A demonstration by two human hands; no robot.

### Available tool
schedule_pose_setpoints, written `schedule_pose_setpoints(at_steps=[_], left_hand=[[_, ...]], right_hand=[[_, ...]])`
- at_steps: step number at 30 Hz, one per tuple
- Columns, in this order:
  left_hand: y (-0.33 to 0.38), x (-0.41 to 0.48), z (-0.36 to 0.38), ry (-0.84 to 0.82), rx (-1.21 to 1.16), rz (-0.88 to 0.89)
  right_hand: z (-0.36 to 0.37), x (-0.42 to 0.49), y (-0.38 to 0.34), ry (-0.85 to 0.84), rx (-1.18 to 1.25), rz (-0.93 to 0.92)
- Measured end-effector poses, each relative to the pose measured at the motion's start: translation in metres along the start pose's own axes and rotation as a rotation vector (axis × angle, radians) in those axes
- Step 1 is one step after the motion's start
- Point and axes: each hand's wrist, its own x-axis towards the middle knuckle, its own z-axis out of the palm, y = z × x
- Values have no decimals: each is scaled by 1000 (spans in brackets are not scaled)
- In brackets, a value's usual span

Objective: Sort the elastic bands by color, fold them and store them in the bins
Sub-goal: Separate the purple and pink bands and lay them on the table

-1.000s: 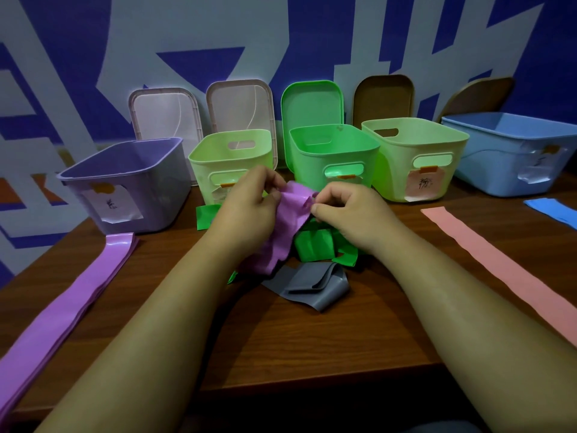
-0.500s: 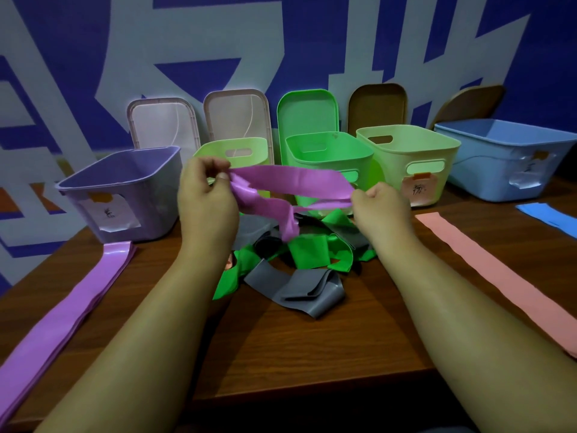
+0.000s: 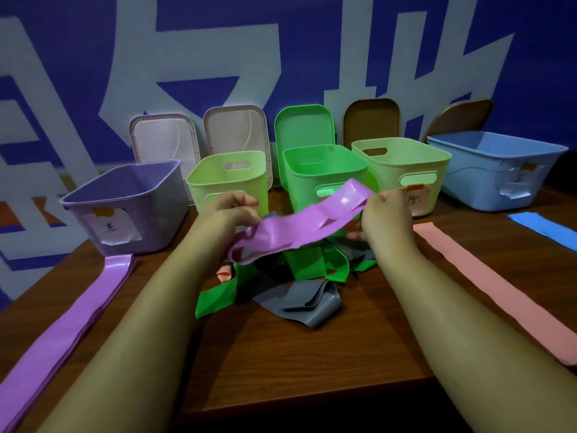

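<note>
Head view is showing left hand (image 3: 228,212) and right hand (image 3: 386,214) pinching the purple elastic band (image 3: 299,229), seemingly at its ends, holding it above the tangled pile (image 3: 307,265) on the worktop (image 3: 281,354).

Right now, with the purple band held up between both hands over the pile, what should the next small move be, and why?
Probably swing the purple band left and lay it flat on the purple stack before the purple bin. The left hand and right hand each pinch it, it hangs above the green and grey pile, and that stack looks all purple.
</note>
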Motion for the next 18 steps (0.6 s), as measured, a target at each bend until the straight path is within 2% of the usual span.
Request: schedule_pose_setpoints(at_steps=[5, 9, 13, 18], left_hand=[[-12, 0, 5, -87, 786, 194], [-11, -1, 9, -64, 883, 287], [-9, -2, 8, -60, 928, 327], [-14, -3, 7, 68, 1243, 432]], right_hand=[[7, -5, -5, -114, 99, -3], [10, -9, -7, -159, 83, -110], [12, -9, -8, -224, 177, -96], [13, -5, -6, -268, 326, -53]])
